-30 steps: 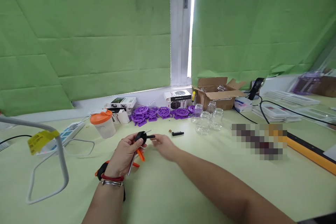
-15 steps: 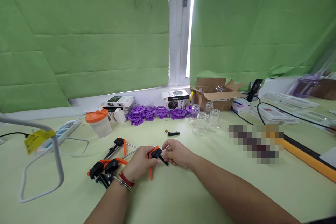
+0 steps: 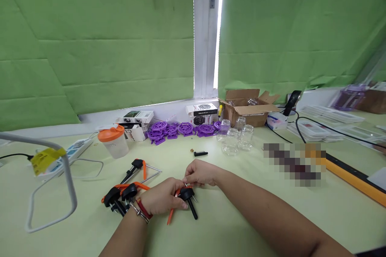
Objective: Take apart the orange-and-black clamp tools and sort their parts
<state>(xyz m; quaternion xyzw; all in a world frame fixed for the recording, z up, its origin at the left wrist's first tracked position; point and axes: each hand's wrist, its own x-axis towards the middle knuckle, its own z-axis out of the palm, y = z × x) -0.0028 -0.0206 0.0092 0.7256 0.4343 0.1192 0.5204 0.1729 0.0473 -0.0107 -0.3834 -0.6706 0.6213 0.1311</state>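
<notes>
My left hand (image 3: 165, 196) is closed on an orange and black part (image 3: 187, 194) with a black handle pointing toward me and thin metal rods. Above it my right hand (image 3: 197, 172) pinches at the part's far edge, around a thin metal piece between the fingertips. Left of my hands lie similar orange and black assemblies (image 3: 112, 196), one of them with a bent metal rod (image 3: 155, 168). A small black piece (image 3: 200, 153) and a tiny brass-coloured bit (image 3: 191, 150) rest on the table beyond my right hand.
Purple wheel-shaped parts (image 3: 185, 129), glass jars (image 3: 230, 140) and a cardboard box (image 3: 251, 112) stand at the back. An orange-lidded cup (image 3: 113, 140), power strip (image 3: 72, 151) and grey metal frame (image 3: 70, 184) are left. A yellow-black bar (image 3: 356, 176) lies right.
The held part has turned and come nearer to me, its black handle now pointing down. My right hand has shifted from the handle side to the part's far edge.
</notes>
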